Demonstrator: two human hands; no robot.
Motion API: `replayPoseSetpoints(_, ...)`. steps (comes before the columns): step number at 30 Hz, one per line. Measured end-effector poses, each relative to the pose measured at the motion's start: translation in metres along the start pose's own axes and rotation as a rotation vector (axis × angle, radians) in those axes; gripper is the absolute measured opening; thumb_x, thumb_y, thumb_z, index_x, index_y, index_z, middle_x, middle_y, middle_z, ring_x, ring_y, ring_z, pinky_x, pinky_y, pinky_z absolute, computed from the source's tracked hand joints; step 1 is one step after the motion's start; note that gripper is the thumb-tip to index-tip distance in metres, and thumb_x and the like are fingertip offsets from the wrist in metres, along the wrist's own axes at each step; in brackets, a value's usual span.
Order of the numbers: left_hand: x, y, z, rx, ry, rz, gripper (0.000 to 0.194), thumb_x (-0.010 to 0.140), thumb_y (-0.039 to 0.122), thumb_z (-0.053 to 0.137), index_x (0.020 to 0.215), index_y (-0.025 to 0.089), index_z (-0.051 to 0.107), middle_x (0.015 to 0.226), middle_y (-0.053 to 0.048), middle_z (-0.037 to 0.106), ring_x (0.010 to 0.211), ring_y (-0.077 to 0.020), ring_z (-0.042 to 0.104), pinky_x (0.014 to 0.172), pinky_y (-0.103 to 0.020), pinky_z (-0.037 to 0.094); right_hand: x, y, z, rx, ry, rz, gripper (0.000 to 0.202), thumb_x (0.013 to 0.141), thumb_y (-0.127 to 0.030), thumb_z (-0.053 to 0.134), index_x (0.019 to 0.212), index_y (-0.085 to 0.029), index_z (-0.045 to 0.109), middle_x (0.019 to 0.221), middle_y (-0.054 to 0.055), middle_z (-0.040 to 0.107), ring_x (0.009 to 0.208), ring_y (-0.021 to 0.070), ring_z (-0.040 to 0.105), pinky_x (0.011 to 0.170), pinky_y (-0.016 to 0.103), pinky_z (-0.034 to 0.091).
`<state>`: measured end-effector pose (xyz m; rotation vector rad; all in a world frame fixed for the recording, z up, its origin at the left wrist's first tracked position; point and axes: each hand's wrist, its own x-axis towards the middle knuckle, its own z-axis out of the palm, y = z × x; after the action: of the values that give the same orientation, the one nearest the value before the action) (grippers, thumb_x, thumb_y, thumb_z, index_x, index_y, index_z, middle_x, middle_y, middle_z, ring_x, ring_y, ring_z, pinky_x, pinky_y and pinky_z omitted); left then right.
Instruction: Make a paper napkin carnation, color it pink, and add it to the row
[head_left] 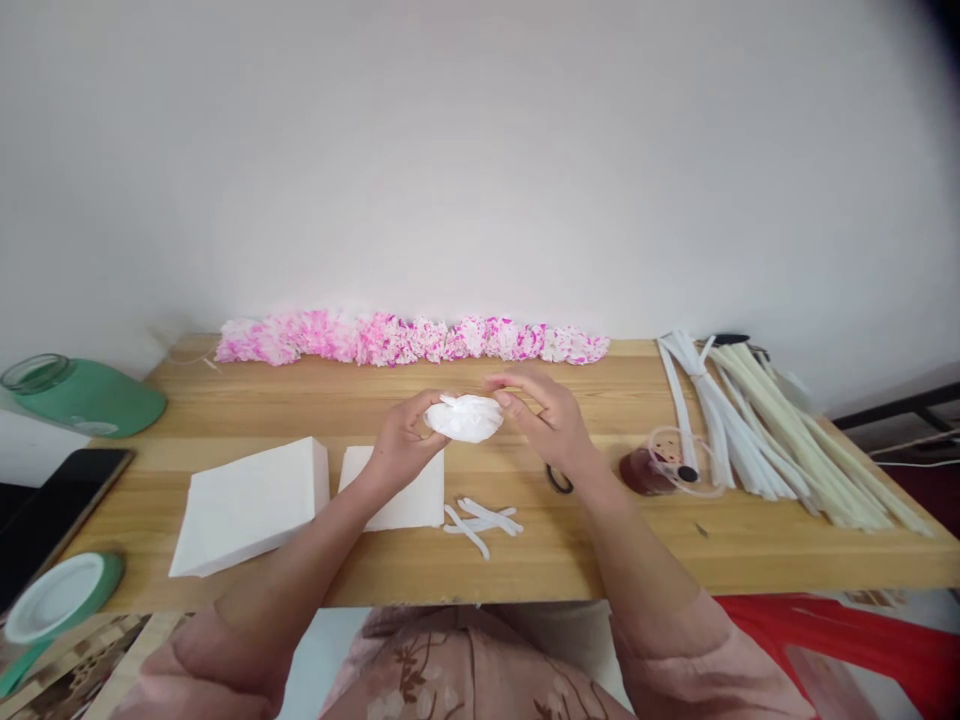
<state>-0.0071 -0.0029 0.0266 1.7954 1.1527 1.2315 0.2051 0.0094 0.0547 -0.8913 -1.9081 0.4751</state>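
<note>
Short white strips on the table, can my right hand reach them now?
Probably yes: the strips lie uncovered on the table, and the left hand supports the white bundle, so the right hand could likely move away.

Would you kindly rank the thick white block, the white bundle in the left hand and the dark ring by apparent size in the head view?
1. Thick white block
2. White bundle
3. Dark ring, possibly partly hidden
</note>
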Motion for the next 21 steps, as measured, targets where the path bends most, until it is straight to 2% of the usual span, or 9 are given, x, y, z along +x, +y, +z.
replayPoseSetpoints(5,0.002,0.002,0.000,0.050,-0.013,0.036,0.025,0.074,0.014,0.058,0.097,0.018,0.069,0.101,-0.007,0.076,0.096,-0.0203,0.071,0.086,-0.030,0.054,0.002,-0.001,-0.001,-0.035,0.016,-0.149,0.017,0.094,-0.023,0.057,0.103,-0.025,0.072,0.090,0.002,0.074,0.083,0.0155,0.065,0.077,0.031,0.051)
replayPoseSetpoints(9,0.002,0.002,0.000,0.096,-0.035,0.009,0.026,0.074,0.016,0.058,0.097,0.018,0.070,0.101,-0.006,0.076,0.097,-0.0209,0.070,0.087,-0.032,0.054,0.002,-0.001,-0.002,-0.071,0.002,-0.150,0.016,0.094,-0.027,0.058,0.099,-0.024,0.073,0.088,0.003,0.074,0.082,0.0165,0.065,0.075,0.032,0.051)
replayPoseSetpoints(13,0.002,0.001,0.001,0.084,-0.047,-0.035,0.027,0.074,0.016,0.059,0.098,0.018,0.069,0.103,-0.007,0.075,0.098,-0.0218,0.069,0.089,-0.033,0.053,0.000,-0.002,0.000,-0.119,-0.029,-0.035,0.017,0.093,-0.032,0.058,0.091,-0.025,0.074,0.086,0.004,0.073,0.081,0.0180,0.065,0.075,0.032,0.050)
replayPoseSetpoints(15,0.002,-0.001,0.003,0.041,-0.023,-0.063,0.034,0.073,0.016,0.062,0.106,0.019,0.067,0.112,-0.008,0.072,0.102,-0.0220,0.067,0.092,-0.034,0.051,-0.001,-0.002,0.002,-0.109,-0.032,0.036,0.017,0.092,-0.032,0.058,0.088,-0.025,0.073,0.084,0.004,0.072,0.079,0.0176,0.065,0.073,0.032,0.050)
replayPoseSetpoints(18,0.002,-0.005,0.004,-0.200,-0.015,-0.130,0.054,0.077,0.022,0.066,0.130,0.020,0.053,0.121,-0.010,0.068,0.103,-0.0212,0.067,0.088,-0.034,0.052,-0.002,-0.001,0.007,-0.038,-0.003,0.194,0.015,0.089,-0.031,0.059,0.085,-0.023,0.071,0.080,0.003,0.071,0.073,0.0158,0.063,0.067,0.029,0.048)
replayPoseSetpoints(21,0.001,-0.007,0.002,-0.398,-0.021,-0.192,0.059,0.088,0.036,0.060,0.141,0.021,0.038,0.110,-0.009,0.071,0.093,-0.0193,0.068,0.087,-0.035,0.053,-0.002,0.002,0.013,0.116,0.049,0.382,0.018,0.086,-0.036,0.060,0.082,-0.021,0.069,0.075,0.001,0.069,0.065,0.0137,0.061,0.061,0.027,0.047)
